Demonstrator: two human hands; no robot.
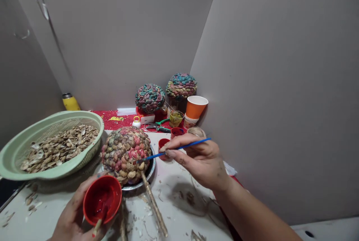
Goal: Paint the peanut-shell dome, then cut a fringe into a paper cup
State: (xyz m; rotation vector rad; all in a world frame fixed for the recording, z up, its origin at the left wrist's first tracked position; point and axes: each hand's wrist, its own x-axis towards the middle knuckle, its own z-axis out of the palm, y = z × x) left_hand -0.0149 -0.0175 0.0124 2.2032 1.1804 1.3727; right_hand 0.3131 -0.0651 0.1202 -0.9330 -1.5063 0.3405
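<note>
Between the fingers of my right hand (200,160) is a blue paintbrush (185,146), its tip at the front right side of a shell-covered ball (123,155). Patches of pink-red paint colour that side of the ball; elsewhere it is brown and tan. It rests in a round metal dish (153,166), and a thin wooden stick (154,205) slants down from it. My left hand (71,209) is wrapped round a red cup (87,205), tilted toward me with red paint inside and a second handle (97,226) sticking out.
At left stands a green colander (53,175) of shells. Behind are two multicoloured balls (150,98), an orange paper cup (195,108), pliers (158,127), small red cups (176,132) and a yellow bottle (70,102). Grey partitions (269,84) enclose the table; shell scraps litter it.
</note>
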